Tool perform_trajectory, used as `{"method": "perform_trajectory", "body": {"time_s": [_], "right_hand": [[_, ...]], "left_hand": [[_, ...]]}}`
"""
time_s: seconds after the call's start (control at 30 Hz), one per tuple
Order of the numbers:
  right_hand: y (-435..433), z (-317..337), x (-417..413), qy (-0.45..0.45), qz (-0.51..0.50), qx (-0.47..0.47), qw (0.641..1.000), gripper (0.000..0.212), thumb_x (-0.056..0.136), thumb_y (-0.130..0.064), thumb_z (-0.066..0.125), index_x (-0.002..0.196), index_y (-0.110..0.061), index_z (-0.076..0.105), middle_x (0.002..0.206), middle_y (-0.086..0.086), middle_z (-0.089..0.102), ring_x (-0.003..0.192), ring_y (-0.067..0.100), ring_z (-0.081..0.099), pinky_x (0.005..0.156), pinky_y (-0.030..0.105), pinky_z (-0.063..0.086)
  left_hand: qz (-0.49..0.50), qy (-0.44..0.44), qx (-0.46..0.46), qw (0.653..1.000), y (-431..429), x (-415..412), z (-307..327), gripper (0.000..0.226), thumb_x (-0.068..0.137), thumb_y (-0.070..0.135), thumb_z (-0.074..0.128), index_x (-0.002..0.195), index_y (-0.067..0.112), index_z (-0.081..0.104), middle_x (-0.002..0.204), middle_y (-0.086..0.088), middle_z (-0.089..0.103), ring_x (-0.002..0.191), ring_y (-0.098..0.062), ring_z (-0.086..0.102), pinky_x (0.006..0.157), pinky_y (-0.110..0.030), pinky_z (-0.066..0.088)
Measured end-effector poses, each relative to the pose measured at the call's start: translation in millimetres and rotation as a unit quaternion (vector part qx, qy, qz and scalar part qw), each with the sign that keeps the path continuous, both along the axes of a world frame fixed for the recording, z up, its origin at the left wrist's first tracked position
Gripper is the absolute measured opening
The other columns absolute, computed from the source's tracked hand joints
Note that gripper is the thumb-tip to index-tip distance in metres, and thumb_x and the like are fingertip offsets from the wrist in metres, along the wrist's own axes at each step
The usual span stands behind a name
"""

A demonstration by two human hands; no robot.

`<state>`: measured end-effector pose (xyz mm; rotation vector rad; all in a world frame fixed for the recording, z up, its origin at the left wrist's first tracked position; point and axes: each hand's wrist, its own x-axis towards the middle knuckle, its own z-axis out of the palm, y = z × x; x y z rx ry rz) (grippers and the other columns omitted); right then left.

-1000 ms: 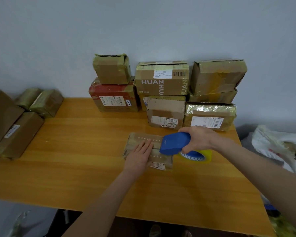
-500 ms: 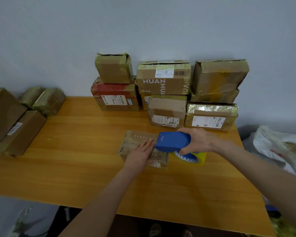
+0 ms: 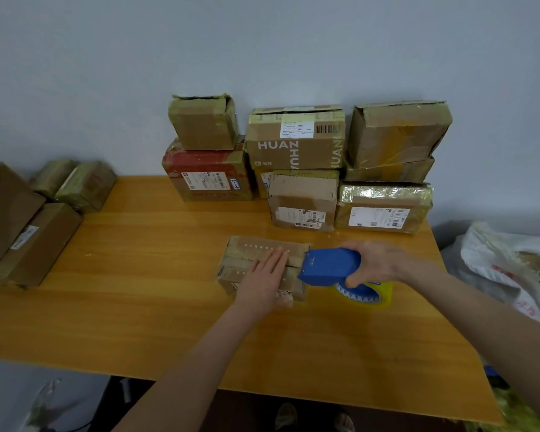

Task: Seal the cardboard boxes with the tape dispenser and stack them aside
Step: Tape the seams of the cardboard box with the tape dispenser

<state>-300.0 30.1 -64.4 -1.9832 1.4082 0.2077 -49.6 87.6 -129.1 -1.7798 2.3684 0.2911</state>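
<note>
- L hand (image 3: 264, 282) is lying flat, fingers straight and close together, pressing on top of the low cardboard box (image 3: 250, 254). Prob. it's pinning the flaps shut and stopping the box sliding under the tape's pull
- R hand (image 3: 378, 263) is curling fingers & thumb round the blue tape dispenser (image 3: 331, 266), just right of the L fingertips
- The dispenser's front edge is sitting at the box's right end, touching or nearly so; can't tell which
- Yellow tape roll (image 3: 374, 293) is hanging under the R hand, off the box's right side. Can't tell if it's resting on the wooden table (image 3: 138, 275) or just above it
- The dispenser nose is pointing toward the L hand, so I'm judging the stroke is meant to run along the top seam, right to left. The L hand is lying on that path, so it'd need to shift as the tape comes
- Old tape strips are showing on the box; fresh tape isn't discernible
- Beyond both hands, by the wall, taped boxes (image 3: 296, 145) are standing in stacks, likely the done pile
- Far left of the L hand, other boxes (image 3: 28, 232) are lying at the table end
- Right of the R forearm a plastic bag (image 3: 512, 266) is sitting off the table
- Risk: a light box could skid if the L hand's pressure eases
</note>
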Motion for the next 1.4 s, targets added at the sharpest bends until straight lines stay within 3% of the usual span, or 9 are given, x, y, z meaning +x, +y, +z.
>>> {"method": "perform_trajectory", "body": {"time_s": [0.2,0.3,0.43,0.53,0.6,0.7,0.8,1.0,1.4], "right_hand": [[1.7,-2.4,-5.1,0.008,0.010,-0.002,1.000,0.062,0.072,-0.037,0.074,0.127,-0.035,0.045,0.103,-0.007,0.057,0.092,0.016,0.056,0.072,0.030,0.048],[0.4,1.8,-13.6,-0.017,0.001,0.007,1.000,0.058,0.073,-0.032,0.075,0.123,-0.035,0.047,0.107,-0.003,0.058,0.097,0.020,0.058,0.083,0.038,0.053],[-3.5,6.3,-23.8,-0.091,-0.010,0.020,0.996,0.056,0.073,-0.023,0.078,0.121,-0.033,0.051,0.106,-0.004,0.058,0.097,0.017,0.058,0.081,0.032,0.052],[-2.7,4.0,-43.5,-0.095,-0.013,0.020,0.995,0.053,0.071,-0.019,0.079,0.117,-0.032,0.054,0.106,-0.003,0.060,0.096,0.015,0.058,0.080,0.032,0.052],[-1.8,0.0,-57.4,-0.075,-0.017,0.026,0.997,0.052,0.071,-0.019,0.079,0.116,-0.029,0.055,0.107,0.001,0.061,0.097,0.018,0.059,0.085,0.037,0.053],[0.1,-6.9,-54.1,-0.019,-0.003,0.038,0.999,0.053,0.071,-0.025,0.077,0.116,-0.034,0.051,0.104,-0.003,0.061,0.093,0.018,0.058,0.074,0.029,0.051],[1.8,-15.5,-31.6,0.057,0.031,0.002,0.998,0.060,0.072,-0.039,0.073,0.125,-0.039,0.045,0.102,-0.009,0.060,0.094,0.016,0.057,0.070,0.030,0.049],[-7.8,-16.8,-5.5,0.098,0.062,-0.018,0.993,0.057,0.073,-0.043,0.070,0.125,-0.040,0.045,0.096,-0.012,0.056,0.091,0.016,0.054,0.062,0.028,0.041],[-20.4,-22.2,-8.3,0.011,-0.014,0.068,0.998,0.040,0.067,-0.036,0.075,0.103,-0.031,0.058,0.087,-0.007,0.061,0.076,0.013,0.058,0.063,0.028,0.044]], "left_hand": [[-0.053,-0.024,0.001,0.998,2.6,-13.1,-8.3,0.088,0.095,0.056,0.038,0.149,0.014,-0.017,0.157,-0.005,-0.023,0.144,-0.017,-0.022,0.121,-0.040,-0.007],[-0.056,-0.025,0.003,0.998,1.3,-11.3,-11.5,0.083,0.097,0.054,0.035,0.150,0.015,-0.016,0.157,-0.004,-0.022,0.145,-0.017,-0.021,0.121,-0.039,-0.004],[-0.052,-0.020,0.005,0.998,-1.3,-10.1,-14.9,0.083,0.097,0.052,0.037,0.150,0.016,-0.016,0.158,-0.002,-0.021,0.146,-0.016,-0.018,0.121,-0.038,-0.004],[-0.046,-0.021,0.009,0.999,-2.6,-8.9,-17.9,0.085,0.096,0.051,0.040,0.150,0.017,-0.016,0.158,-0.002,-0.020,0.146,-0.016,-0.018,0.120,-0.036,-0.005],[-0.043,-0.021,0.010,0.999,-3.1,-9.3,-18.4,0.086,0.096,0.051,0.041,0.150,0.017,-0.016,0.158,-0.001,-0.020,0.146,-0.016,-0.018,0.120,-0.036,-0.006],[-0.036,-0.017,-0.001,0.999,-2.4,-11.2,-18.9,0.087,0.095,0.052,0.042,0.150,0.018,-0.016,0.159,-0.002,-0.019,0.146,-0.016,-0.017,0.119,-0.035,-0.006],[-0.025,0.005,-0.014,1.000,0.6,-14.1,-17.8,0.088,0.093,0.055,0.045,0.150,0.024,-0.015,0.160,0.001,-0.016,0.147,-0.016,-0.014,0.117,-0.036,-0.007],[-0.018,-0.006,-0.016,1.000,1.8,-19.4,-20.2,0.094,0.090,0.057,0.051,0.151,0.028,-0.015,0.160,-0.001,-0.018,0.147,-0.019,-0.016,0.117,-0.041,-0.008],[-0.031,-0.014,0.023,0.999,-0.9,-18.6,-12.8,0.095,0.091,0.052,0.053,0.150,0.028,-0.018,0.157,-0.003,-0.026,0.145,-0.021,-0.022,0.117,-0.042,-0.009]]}}
